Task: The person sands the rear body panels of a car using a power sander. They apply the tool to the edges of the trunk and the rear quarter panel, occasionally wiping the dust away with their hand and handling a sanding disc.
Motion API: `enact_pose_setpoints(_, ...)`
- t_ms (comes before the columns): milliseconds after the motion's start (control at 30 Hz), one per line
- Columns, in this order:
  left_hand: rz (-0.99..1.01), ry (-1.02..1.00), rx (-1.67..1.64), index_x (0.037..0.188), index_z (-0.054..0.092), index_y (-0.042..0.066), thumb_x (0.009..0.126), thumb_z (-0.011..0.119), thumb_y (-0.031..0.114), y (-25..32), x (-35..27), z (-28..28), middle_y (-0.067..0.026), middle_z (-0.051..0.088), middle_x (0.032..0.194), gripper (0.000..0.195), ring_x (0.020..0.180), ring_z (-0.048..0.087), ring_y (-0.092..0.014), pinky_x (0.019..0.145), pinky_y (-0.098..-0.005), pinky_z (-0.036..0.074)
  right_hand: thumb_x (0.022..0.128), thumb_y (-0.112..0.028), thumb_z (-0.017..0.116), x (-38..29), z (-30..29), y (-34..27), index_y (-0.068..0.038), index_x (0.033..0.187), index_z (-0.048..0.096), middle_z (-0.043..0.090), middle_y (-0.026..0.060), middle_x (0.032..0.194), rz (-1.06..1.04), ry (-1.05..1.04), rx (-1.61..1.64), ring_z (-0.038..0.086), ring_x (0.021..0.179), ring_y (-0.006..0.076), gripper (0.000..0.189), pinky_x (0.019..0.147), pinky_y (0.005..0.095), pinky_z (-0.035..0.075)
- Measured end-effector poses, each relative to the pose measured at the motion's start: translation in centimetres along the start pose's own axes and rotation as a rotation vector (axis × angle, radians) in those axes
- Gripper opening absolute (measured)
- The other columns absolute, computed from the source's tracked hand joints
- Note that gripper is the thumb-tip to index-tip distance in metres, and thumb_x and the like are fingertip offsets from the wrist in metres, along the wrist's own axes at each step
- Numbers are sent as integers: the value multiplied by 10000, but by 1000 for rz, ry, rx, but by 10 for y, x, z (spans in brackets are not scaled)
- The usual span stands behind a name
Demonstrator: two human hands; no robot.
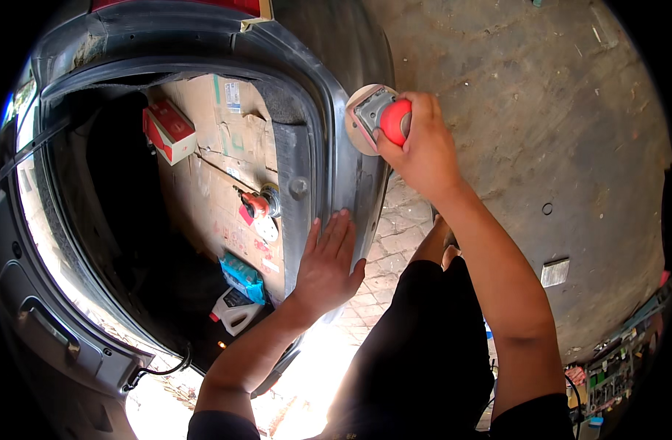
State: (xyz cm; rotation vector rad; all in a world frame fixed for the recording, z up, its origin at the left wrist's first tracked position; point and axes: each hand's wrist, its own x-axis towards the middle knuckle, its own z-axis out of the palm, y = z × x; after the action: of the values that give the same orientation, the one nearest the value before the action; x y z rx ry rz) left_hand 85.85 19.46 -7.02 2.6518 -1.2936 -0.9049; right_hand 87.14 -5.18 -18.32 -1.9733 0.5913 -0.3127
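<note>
My right hand [424, 143] grips a hand sanding block with a round red knob [394, 122] and a grey base. Under the base, a round tan sanding disc [359, 140] sticks out against the corner of a car's grey rear bumper [350, 181]. My left hand [330, 253] lies flat, palm down, on the bumper's top edge beside the open trunk, holding nothing. Inside the trunk, near my left fingertips, lies an orange air sander [256, 203] with a white disc [266, 228] beside it. The block's underside is hidden.
Flattened cardboard [204, 192] lines the trunk, with a red and white box [170, 132] on it. A blue packet [242, 278] and a white plastic jug [236, 311] lie nearer. The raised trunk lid [61, 330] is at the left. A small grey pad [555, 272] lies on the floor.
</note>
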Motion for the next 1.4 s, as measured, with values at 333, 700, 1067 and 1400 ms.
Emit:
enact_pose_setpoints(333,-14,31,0,1616,405,-150,932,755,243,8,41,-2,-349,341,1747,863,1645,350,-456,1330,-619,268,870,-274,893,46,-4,47,12,1341,590,653,247,1284,73,247,-90,690,1151,475,629,978,509,572)
enact_pose_setpoints(700,156,20,338,1631,428,-123,929,782,399,-9,115,0,-300,310,1782,943,1698,250,-403,1384,-515,213,846,-140,906,-71,-68,60,-18,1401,599,651,172,1290,274,105,116,662,1185,321,646,1019,407,537)
enact_pose_setpoints(1067,-134,116,45,1667,305,-162,942,776,340,19,43,50,-411,222,1763,1000,1675,211,-536,1362,-589,230,783,-187,924,-12,-20,-21,-109,1403,573,606,169,1329,-151,-133,-161,762,1005,420,717,779,497,653)
enact_pose_setpoints(1400,-276,100,-199,1617,288,-240,937,813,297,37,-34,65,-460,199,1736,1012,1647,205,-598,1351,-584,260,805,-222,898,-29,-7,-65,-56,1360,562,592,198,1282,-185,-294,-430,776,851,425,670,717,499,657)
